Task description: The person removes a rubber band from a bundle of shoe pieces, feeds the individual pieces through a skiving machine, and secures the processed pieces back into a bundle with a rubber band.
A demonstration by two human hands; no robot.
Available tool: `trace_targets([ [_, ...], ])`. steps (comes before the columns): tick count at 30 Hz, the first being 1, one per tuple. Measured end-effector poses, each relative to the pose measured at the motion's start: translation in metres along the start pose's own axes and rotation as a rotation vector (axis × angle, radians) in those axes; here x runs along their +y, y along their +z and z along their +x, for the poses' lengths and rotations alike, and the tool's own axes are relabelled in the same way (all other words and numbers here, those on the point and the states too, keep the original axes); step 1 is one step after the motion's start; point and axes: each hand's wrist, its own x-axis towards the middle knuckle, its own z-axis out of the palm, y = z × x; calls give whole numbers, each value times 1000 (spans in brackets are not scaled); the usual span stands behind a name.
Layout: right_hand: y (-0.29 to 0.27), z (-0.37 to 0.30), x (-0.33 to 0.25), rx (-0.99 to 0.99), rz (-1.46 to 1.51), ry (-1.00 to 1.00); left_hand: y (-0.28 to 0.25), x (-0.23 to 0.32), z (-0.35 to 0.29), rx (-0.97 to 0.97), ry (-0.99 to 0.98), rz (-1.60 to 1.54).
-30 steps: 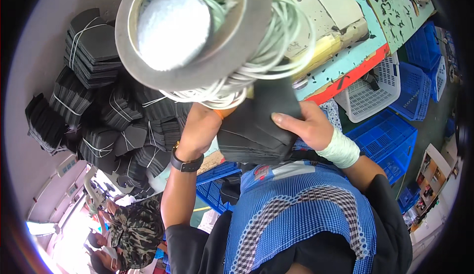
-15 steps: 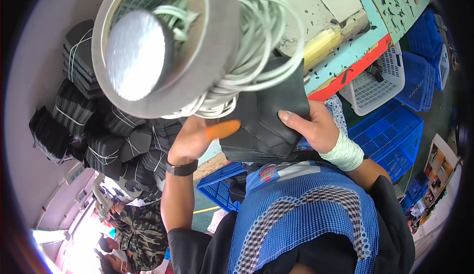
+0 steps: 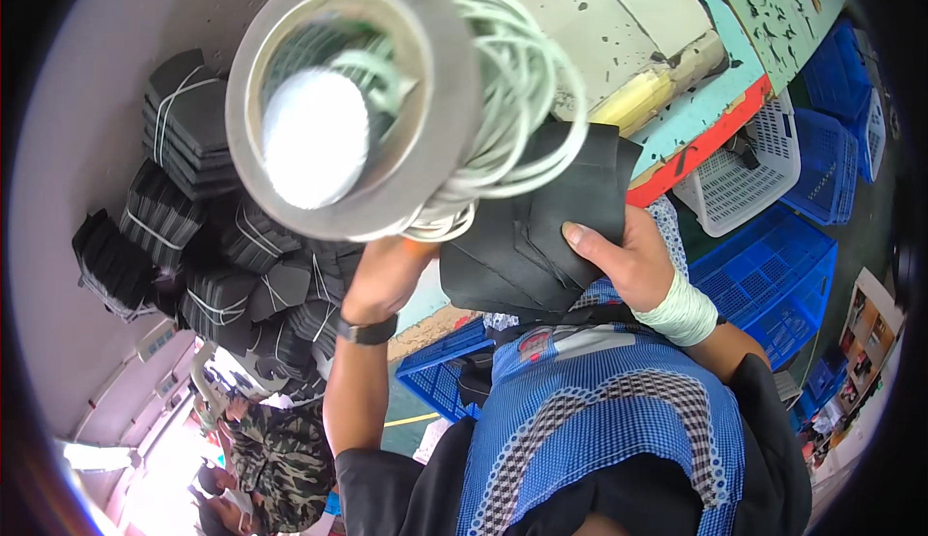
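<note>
My right hand grips a stack of black, leather-like cut pieces by its right side, thumb on top and the other fingers out of sight beneath. White string is wound thickly around the right wrist. To the left of the stack is my left hand, with an orange finger cover barely showing. Its fingers are hidden behind a pale round ring and a bundle of white cords, both close to the camera, so their grip does not show. A bright, shiny disc appears inside the ring.
String-tied bundles of dark pieces are piled at the left. A worktable with a red edge and dark scraps stands ahead. Blue crates and a white basket lie at the right. Another person in camouflage is at lower left.
My left hand has moved up behind the ring and cords, and its orange-covered thumb has left the stack's top. The right hand still grips the stack. The view has shifted slightly.
</note>
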Motion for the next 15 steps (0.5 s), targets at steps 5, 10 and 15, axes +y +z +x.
trace_targets([
  [5,2,1,2,2,31,-6,3,5,7,-42,121,353],
  [10,0,-1,4,17,29,-19,-2,-1,1,-96,111,152],
  [15,5,-2,0,37,56,-27,-8,0,19,-24,29,424],
])
